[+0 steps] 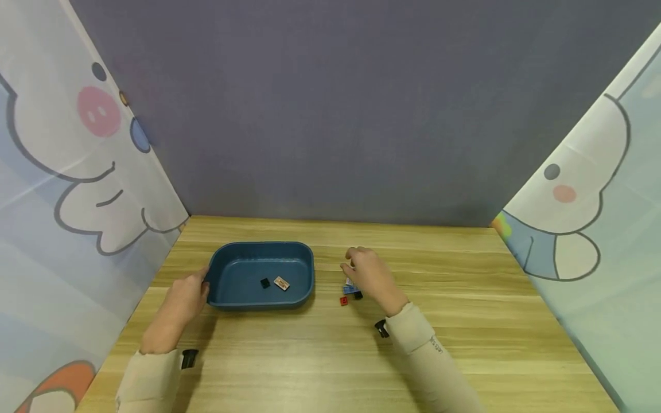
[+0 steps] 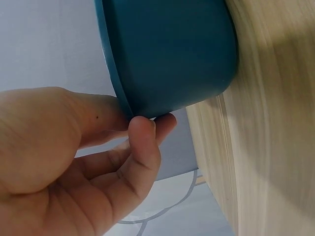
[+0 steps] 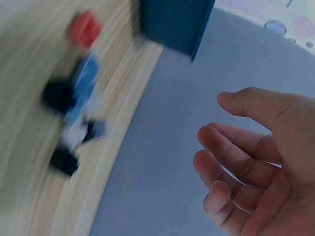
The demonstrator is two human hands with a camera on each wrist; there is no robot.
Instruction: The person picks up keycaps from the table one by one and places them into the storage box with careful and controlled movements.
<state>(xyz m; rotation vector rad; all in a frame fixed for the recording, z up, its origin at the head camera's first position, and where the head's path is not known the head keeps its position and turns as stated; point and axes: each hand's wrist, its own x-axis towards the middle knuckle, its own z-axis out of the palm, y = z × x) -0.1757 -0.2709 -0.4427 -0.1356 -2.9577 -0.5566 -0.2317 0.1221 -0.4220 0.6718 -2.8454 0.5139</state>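
Observation:
A blue plastic bin [image 1: 260, 305] stands on the left half of the table. My left hand [image 1: 182, 299] pinches its left rim between thumb and fingers, as the left wrist view shows on the bin [image 2: 172, 54]. Inside lie a small black piece [image 1: 265, 283] and a tan printed piece [image 1: 281, 283]. To the bin's right, my right hand [image 1: 373, 276] hovers with loosely bent fingers and nothing in them. Below it lie a red piece [image 1: 343, 300], a blue piece [image 1: 350, 289], a black piece [image 1: 358, 295] and a partly covered white piece [image 1: 348, 281]. These are blurred in the right wrist view.
The wooden table [image 1: 289, 361] meets a grey back panel [image 1: 335, 115]. Cartoon-printed sheets stand at the left [image 1: 46, 201] and at the right [image 1: 609, 201]. A black wrist-mount part [image 1: 381, 328] shows beside the right sleeve, another [image 1: 189, 358] beside the left.

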